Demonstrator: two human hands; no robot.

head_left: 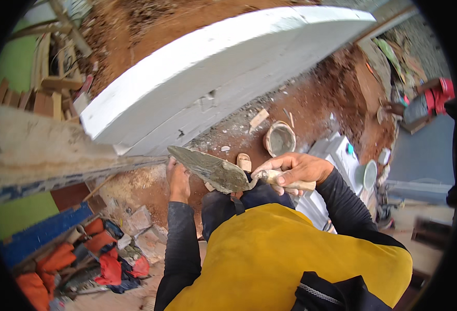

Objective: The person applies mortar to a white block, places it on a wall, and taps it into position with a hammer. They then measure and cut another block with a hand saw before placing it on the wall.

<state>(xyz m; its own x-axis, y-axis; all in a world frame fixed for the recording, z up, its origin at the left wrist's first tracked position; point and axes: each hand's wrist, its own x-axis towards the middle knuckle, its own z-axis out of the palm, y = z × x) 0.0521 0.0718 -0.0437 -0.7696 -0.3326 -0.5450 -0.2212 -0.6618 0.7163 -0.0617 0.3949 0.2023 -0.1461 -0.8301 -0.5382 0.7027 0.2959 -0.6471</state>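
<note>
Right hand grips trowel; left hand partly hidden.

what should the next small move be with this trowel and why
Probably bring the trowel toward the pale wall: grey paste coats its blade, the right grip has the handle, and the wall's near face shows a rough patch.

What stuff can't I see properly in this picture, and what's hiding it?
Head view: part of the left hand, seemingly behind the trowel blade.
Head view: some of the trowel handle, covered by the right hand.
Head view: the orange cloth, cut off by the picture's dark edge.
Head view: the red-and-grey thing, too blurred to identify.
</note>
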